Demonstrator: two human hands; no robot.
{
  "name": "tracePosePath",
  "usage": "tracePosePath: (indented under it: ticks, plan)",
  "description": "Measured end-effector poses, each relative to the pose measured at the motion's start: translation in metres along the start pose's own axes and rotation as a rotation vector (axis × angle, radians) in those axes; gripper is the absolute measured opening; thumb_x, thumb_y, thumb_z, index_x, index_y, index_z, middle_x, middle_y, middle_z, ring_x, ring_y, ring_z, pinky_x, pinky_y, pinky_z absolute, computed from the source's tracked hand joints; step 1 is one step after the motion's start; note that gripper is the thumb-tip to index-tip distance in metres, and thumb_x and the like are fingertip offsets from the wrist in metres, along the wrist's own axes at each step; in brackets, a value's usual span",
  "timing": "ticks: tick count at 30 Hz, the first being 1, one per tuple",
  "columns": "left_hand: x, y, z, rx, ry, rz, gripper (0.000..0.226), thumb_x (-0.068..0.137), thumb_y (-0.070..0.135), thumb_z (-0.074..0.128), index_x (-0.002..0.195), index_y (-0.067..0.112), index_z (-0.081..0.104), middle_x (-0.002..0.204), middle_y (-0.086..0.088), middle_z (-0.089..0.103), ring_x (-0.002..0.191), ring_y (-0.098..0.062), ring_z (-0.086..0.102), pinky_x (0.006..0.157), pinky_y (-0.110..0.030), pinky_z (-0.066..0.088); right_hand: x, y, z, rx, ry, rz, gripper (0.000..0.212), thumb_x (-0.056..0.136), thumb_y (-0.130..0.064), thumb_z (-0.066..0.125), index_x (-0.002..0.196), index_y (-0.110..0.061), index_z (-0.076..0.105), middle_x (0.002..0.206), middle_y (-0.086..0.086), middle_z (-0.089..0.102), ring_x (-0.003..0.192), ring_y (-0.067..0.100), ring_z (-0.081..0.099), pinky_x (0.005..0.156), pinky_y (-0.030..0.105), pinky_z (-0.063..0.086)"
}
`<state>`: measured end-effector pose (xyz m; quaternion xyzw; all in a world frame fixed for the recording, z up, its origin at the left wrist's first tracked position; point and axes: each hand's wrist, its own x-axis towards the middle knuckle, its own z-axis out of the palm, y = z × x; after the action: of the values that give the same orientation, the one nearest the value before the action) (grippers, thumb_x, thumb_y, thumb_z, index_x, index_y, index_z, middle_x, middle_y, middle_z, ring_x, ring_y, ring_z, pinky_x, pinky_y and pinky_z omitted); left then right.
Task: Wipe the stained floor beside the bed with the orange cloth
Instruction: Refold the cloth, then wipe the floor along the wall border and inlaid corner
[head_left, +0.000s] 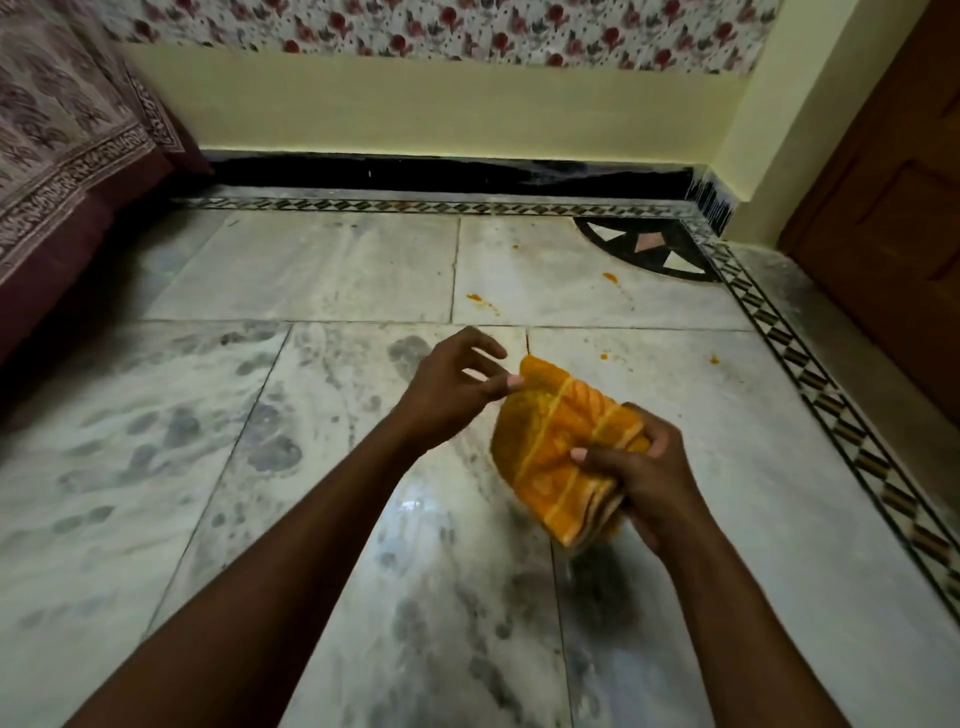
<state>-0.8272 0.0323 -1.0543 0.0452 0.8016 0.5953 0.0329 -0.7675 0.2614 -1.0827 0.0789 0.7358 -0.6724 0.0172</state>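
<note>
1. The person is holding the folded orange cloth with pale yellow stripes (563, 447) in the air above the white marble tile floor (322, 270), nearer to the floor's right border than to the bed with the printed maroon cover (57, 156) at the left edge.
2. The right hand (636, 478) is gripping the lower right end of the cloth, with the thumb lying across the front and the fingers curled around the folded layers.
3. The left hand (452, 387) is pinching the upper corner of the cloth between thumb and forefinger, while the other fingers are spreading apart and holding nothing.
4. Small orange stains (474, 298) are lying on the tiles ahead of the hands, and some more (609, 276) are showing toward the far right corner, near the dark inlay pattern.
5. The cloth is looking soft, light and limp, so I judge it is folding easily and not slipping; taking it as a thick pad under a flat palm is probably working best for rubbing.
6. The wiping is not yet starting, I think; the cloth is not touching the floor.
</note>
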Motion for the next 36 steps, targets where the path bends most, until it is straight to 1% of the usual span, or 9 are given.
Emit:
tracePosePath:
  ticks: [4, 7, 9, 11, 15, 21, 28, 32, 36]
  plan:
    - [0.012, -0.056, 0.002, 0.120, 0.126, -0.097, 0.021, 0.092, 0.027, 0.081, 0.104, 0.014, 0.069, 0.095, -0.007, 0.078, 0.084, -0.020, 0.077, 0.071, -0.027, 0.056, 0.025, 0.012, 0.005, -0.620, 0.091, -0.271, 0.028, 0.075, 0.000, 0.074, 0.091, -0.017, 0.058, 0.085, 0.004, 0.070, 0.075, 0.013, 0.066, 0.063, 0.029, 0.049]
    - [0.013, -0.094, 0.001, 0.279, 0.106, -0.145, 0.024, 0.092, 0.027, 0.080, 0.112, 0.015, 0.073, 0.112, -0.003, 0.077, 0.097, -0.018, 0.073, 0.087, -0.035, 0.057, 0.026, 0.046, 0.018, -0.786, -0.241, -0.093, 0.072, 0.065, -0.050, 0.081, 0.127, -0.019, 0.061, 0.129, 0.010, 0.068, 0.116, 0.030, 0.066, 0.083, 0.028, 0.047]
    - [0.010, -0.116, -0.002, 0.365, 0.064, -0.183, 0.035, 0.094, 0.026, 0.078, 0.126, 0.013, 0.070, 0.129, -0.006, 0.070, 0.112, -0.023, 0.069, 0.091, -0.033, 0.053, 0.022, 0.080, 0.026, -0.860, -0.269, -0.022, 0.110, 0.056, -0.092, 0.058, 0.141, -0.023, 0.056, 0.146, 0.008, 0.058, 0.131, 0.029, 0.056, 0.100, 0.033, 0.047]
    - [0.009, -0.143, -0.010, 0.484, 0.060, -0.198, 0.042, 0.096, 0.025, 0.075, 0.135, 0.013, 0.065, 0.139, -0.010, 0.063, 0.126, -0.028, 0.061, 0.101, -0.041, 0.051, 0.023, 0.110, 0.036, -0.981, -0.146, -0.097, 0.112, 0.067, -0.104, 0.022, 0.155, -0.038, 0.042, 0.167, 0.006, 0.033, 0.153, 0.032, 0.032, 0.122, 0.046, 0.029]
    - [0.022, -0.187, -0.041, 0.817, 0.072, -0.140, 0.050, 0.096, 0.022, 0.070, 0.144, 0.015, 0.059, 0.154, -0.010, 0.052, 0.137, -0.036, 0.053, 0.103, -0.052, 0.050, 0.032, 0.138, 0.061, -1.188, -0.090, -0.106, 0.082, 0.077, -0.094, 0.000, 0.154, -0.067, 0.001, 0.176, -0.004, -0.004, 0.161, 0.034, 0.000, 0.124, 0.064, 0.009]
    - [0.052, -0.220, -0.069, 0.964, 0.142, -0.070, 0.082, 0.095, 0.066, 0.038, 0.159, 0.016, 0.044, 0.172, -0.006, 0.033, 0.159, -0.026, 0.029, 0.120, -0.053, 0.030, 0.105, 0.146, 0.123, -1.195, 0.037, -0.193, 0.070, 0.088, -0.080, 0.021, 0.154, -0.062, 0.026, 0.174, -0.001, 0.015, 0.159, 0.041, 0.011, 0.120, 0.069, 0.012]
    - [0.055, -0.232, -0.062, 0.916, 0.247, -0.046, 0.067, 0.102, 0.058, 0.035, 0.161, 0.026, 0.042, 0.174, 0.004, 0.028, 0.161, -0.017, 0.023, 0.126, -0.048, 0.021, 0.057, 0.151, 0.084, -1.279, -0.109, -0.444, 0.063, 0.097, -0.070, 0.042, 0.156, -0.057, 0.029, 0.174, 0.000, 0.016, 0.159, 0.034, 0.019, 0.122, 0.062, 0.023]
    - [0.051, -0.223, -0.059, 0.919, 0.218, -0.083, 0.068, 0.103, 0.057, 0.033, 0.164, 0.027, 0.036, 0.176, 0.005, 0.021, 0.163, -0.015, 0.017, 0.129, -0.049, 0.016, 0.069, 0.146, 0.021, -1.364, 0.012, -0.217, 0.067, 0.095, -0.077, 0.031, 0.158, -0.056, 0.025, 0.175, -0.001, 0.014, 0.157, 0.039, 0.022, 0.118, 0.062, 0.028]
    - [0.058, -0.226, -0.061, 0.925, 0.232, -0.076, 0.067, 0.102, 0.055, 0.036, 0.164, 0.029, 0.035, 0.175, 0.005, 0.023, 0.162, -0.016, 0.019, 0.129, -0.051, 0.017, 0.176, 0.144, 0.098, -1.322, 0.284, -0.095, 0.069, 0.094, -0.073, 0.040, 0.159, -0.053, 0.026, 0.172, 0.008, 0.023, 0.152, 0.048, 0.028, 0.114, 0.068, 0.027]
